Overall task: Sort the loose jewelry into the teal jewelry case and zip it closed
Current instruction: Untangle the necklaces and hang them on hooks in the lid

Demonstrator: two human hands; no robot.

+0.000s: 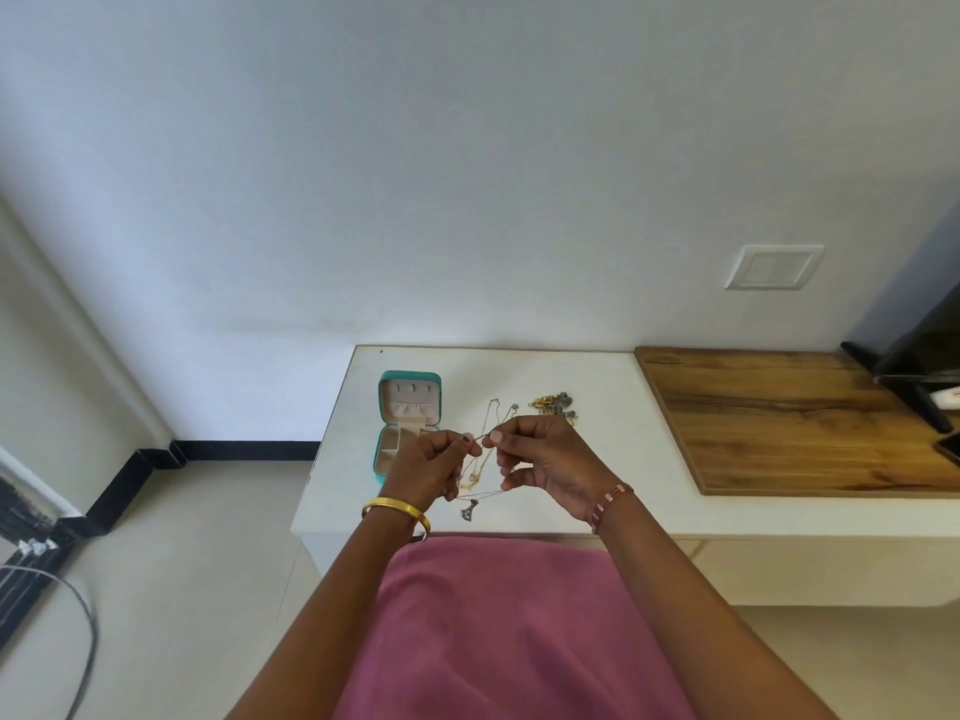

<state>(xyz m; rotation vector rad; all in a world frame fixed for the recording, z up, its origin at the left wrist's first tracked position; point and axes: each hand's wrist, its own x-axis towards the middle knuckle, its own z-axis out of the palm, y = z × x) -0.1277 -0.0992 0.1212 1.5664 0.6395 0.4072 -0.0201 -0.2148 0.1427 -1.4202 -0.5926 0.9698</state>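
The teal jewelry case [410, 377] lies open on the white table [571, 376], its lid standing back and beige compartments showing. My left hand [423, 467] and my right hand [545, 459] are raised just right of the case, and both pinch a thin silver chain [484, 440] between thumb and fingertips. The chain hangs down to a dark pendant [469, 510] near the table's front edge. A gold chain [488, 415] lies on the table behind my hands. A heap of gold and grey jewelry [555, 405] sits farther right.
A wooden board [789, 418] covers the table's right part, with a black object [919, 366] at its far right end. A wall plate [774, 267] is on the wall above. Pink fabric [509, 631] covers my lap below the table edge.
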